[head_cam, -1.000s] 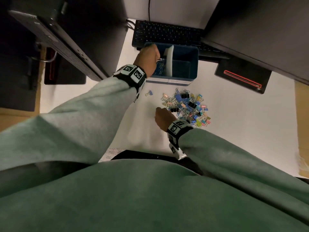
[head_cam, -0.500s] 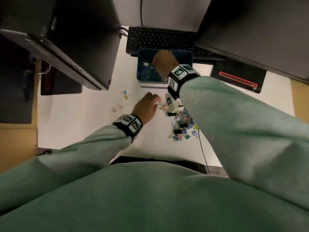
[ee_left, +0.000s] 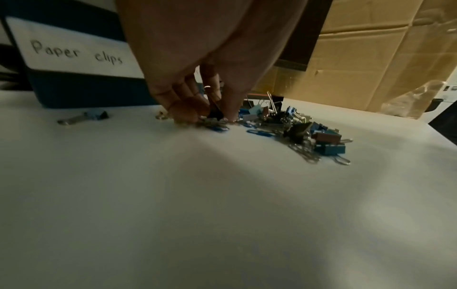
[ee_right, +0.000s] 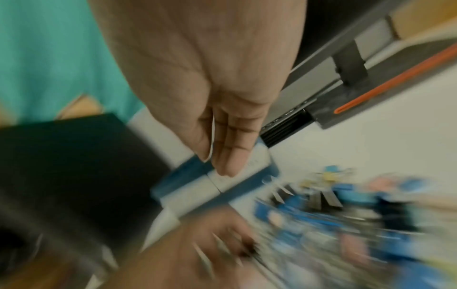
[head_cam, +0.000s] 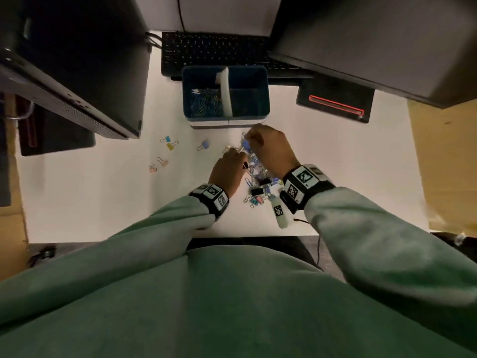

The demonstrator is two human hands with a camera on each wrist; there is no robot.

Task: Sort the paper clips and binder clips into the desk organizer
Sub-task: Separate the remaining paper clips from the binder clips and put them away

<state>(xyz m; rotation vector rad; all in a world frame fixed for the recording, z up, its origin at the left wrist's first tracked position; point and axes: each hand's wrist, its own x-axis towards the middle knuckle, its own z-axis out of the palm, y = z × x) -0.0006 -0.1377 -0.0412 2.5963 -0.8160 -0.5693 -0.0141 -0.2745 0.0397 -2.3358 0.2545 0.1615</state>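
Observation:
The blue desk organizer stands at the back of the white desk, with a white divider and paper clips in its left compartment. Its "Paper clips" label shows in the left wrist view. The mixed clip pile lies in front of it, partly under both hands. My left hand is down at the pile's left edge. In the left wrist view its thumb and fingers pinch a black binder clip. My right hand hovers over the pile's far end, near the organizer's front wall. The blurred right wrist view shows its fingers straight and together, holding nothing.
Several stray binder clips lie on the desk left of the pile. A keyboard sits behind the organizer. Dark monitors overhang at left and right. A black stand with a red line is at the right, beside cardboard.
The right hand has come back from over the organizer down to the pile's far end. The left hand, at the organizer a second ago, stays at the pile's left edge.

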